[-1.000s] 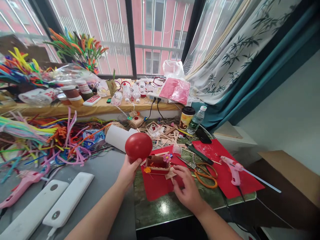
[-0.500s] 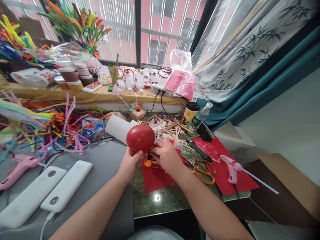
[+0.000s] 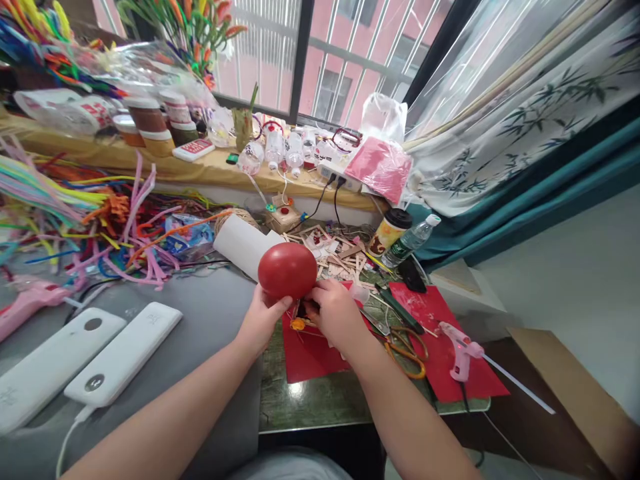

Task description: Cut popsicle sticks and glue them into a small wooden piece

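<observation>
A round, glossy red balloon sits at the centre, above a red sheet. My left hand is closed at its lower left, the thumb pressed at its underside. Close on the right, my right hand has its fingers bent together under the balloon's lower right edge; what they pinch is hidden. A small orange piece shows between my hands, below the balloon. Behind the balloon lies a white paper roll.
Orange-handled scissors and a pink glue gun with a long stick lie right. Wooden sticks, a cup and a bottle stand behind. Two white power banks and pipe cleaners are left.
The view has tilted and shifted a little. My hands stay together at the underside of the balloon, with only a slight change in the right hand's fingers.
</observation>
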Action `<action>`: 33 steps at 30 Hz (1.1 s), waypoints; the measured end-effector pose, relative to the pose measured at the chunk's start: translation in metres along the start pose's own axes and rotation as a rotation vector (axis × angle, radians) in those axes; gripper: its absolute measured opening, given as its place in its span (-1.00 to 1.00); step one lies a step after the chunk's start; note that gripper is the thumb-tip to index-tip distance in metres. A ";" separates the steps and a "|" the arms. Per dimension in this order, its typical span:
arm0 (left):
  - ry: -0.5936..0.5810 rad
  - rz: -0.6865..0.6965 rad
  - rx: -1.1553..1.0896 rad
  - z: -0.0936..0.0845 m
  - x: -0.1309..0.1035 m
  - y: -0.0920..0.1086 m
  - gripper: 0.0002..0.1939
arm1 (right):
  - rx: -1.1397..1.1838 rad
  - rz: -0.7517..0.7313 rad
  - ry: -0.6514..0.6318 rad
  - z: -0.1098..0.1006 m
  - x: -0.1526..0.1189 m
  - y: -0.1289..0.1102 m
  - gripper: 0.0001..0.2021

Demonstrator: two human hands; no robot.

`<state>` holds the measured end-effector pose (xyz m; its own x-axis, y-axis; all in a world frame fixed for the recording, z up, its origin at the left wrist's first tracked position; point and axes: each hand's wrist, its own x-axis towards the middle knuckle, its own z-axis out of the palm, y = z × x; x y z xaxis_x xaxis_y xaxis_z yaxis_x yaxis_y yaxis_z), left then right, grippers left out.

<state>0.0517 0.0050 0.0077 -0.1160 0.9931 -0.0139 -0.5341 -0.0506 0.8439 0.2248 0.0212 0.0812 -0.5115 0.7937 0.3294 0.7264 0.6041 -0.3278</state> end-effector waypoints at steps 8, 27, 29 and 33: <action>-0.011 0.003 -0.027 0.001 -0.001 -0.001 -0.33 | 0.028 -0.015 0.074 0.002 -0.005 -0.002 -0.93; -0.023 -0.019 -0.047 0.001 -0.002 0.000 -0.37 | 0.076 0.010 0.042 0.008 -0.002 -0.003 -0.85; -0.025 -0.026 -0.042 0.001 -0.002 0.000 -0.35 | 0.094 0.009 0.050 0.007 -0.003 -0.003 -0.83; -0.039 -0.046 -0.069 0.002 -0.002 0.002 -0.32 | 0.111 -0.011 0.041 0.006 -0.005 -0.003 -0.78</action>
<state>0.0528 0.0033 0.0108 -0.0585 0.9978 -0.0299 -0.5947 -0.0108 0.8039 0.2227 0.0156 0.0750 -0.4980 0.7848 0.3689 0.6643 0.6187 -0.4194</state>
